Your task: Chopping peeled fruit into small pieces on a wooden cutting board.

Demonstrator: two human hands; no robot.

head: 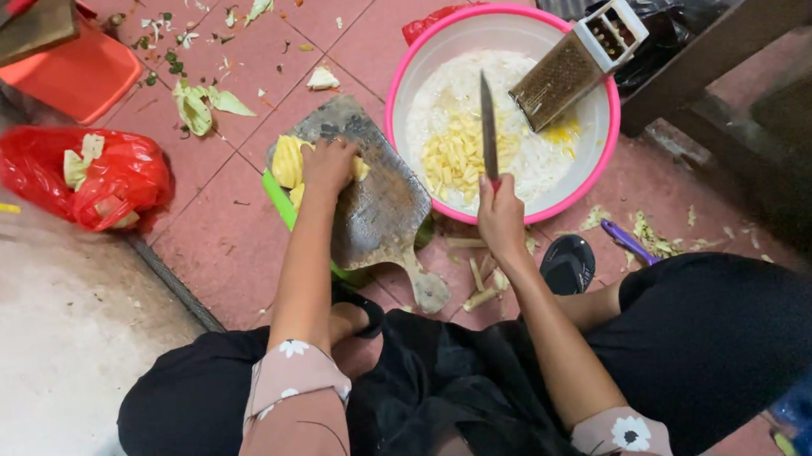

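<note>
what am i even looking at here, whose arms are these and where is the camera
There is one picture, taken by a camera worn on a person's head, looking straight down. The two bare arms are that person's own; they seem to sit low over a tiled floor. The left hand presses on pale yellow pieces of food on a worn wooden cutting board. The right hand holds a knife with its blade over a pink-rimmed basin that holds white shreds and yellow cut pieces. A metal box grater leans inside the basin. A red plastic bag with scraps lies at the left, and leaf trimmings are scattered on the tiles.
</note>
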